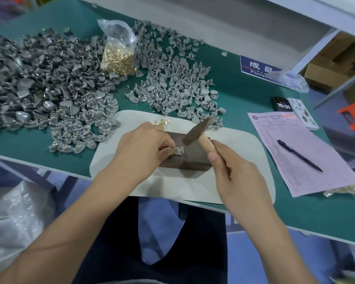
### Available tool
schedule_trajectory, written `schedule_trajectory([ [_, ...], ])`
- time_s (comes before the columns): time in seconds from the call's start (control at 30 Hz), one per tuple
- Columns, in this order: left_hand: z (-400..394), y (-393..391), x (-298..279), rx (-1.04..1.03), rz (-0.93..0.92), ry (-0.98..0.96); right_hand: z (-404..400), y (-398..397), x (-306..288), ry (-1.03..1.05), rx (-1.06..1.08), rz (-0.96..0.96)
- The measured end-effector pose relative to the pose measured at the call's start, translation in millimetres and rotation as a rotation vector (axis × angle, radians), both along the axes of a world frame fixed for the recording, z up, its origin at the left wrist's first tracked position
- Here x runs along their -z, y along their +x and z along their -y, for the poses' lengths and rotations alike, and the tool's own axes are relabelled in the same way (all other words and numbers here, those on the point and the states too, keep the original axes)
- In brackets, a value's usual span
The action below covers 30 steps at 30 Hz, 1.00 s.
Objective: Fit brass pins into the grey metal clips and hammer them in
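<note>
A small grey metal clip [178, 151] lay on a dark rectangular block [190, 158], pinched by the left hand's [140, 147] fingers. The right hand [233, 173] gripped a wooden-handled hammer [197, 131], its head just above the clip. Loose brass pins [162, 121] lay beyond the block on the green table [244, 95].

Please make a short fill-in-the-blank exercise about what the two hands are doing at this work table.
1. The right hand grips a small ____ by its wooden handle.
2. The left hand pinches a grey clip on top of a dark ____.
3. Spare brass pins fill a clear ____ standing among the heaps of clips.
4. On the pink form lies a black ____.

Missing words: hammer; block; bag; pen
</note>
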<state>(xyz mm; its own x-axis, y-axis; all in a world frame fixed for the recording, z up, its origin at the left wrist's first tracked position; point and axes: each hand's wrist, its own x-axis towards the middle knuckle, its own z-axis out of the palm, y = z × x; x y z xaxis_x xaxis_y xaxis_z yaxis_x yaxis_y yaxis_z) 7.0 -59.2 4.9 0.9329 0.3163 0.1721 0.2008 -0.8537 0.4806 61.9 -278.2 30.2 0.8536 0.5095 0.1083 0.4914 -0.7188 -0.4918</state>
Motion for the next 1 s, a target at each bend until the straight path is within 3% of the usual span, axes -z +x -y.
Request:
schedule_trajectory([
  [0.07,0.3,-0.3,0.6,0.000,0.010,-0.014,-1.4,-3.9,-0.5,0.090,0.026,0.021],
  [0.23,2.0,-0.9,-1.5,-0.001,0.020,-0.058,-1.0,-7.2,4.7,-0.038,-0.022,0.009],
  [0.37,1.3,-0.5,-1.7,0.012,0.021,-0.054,-1.9,-7.5,5.8,0.139,0.043,0.029],
  [0.5,-0.8,-0.3,-1.2,0.014,0.010,-0.066,-3.3,-10.8,9.0,-0.031,-0.025,0.046],
  [0.63,-1.9,0.3,1.2,0.001,0.021,-0.088,-7.0,-13.5,11.7,0.168,0.057,0.036],
  [0.77,-2.2,2.0,0.8,-0.004,0.006,-0.080,-2.4,-14.1,13.3,-0.013,0.002,-0.017],
  [0.9,-2.9,1.4,0.5,-0.011,0.004,-0.048,11.3,8.0,15.7,-0.025,0.198,0.159],
  [1.0,-2.2,0.3,2.1,-0.033,0.010,-0.029,22.7,27.7,27.2,-0.193,0.397,0.247],
])
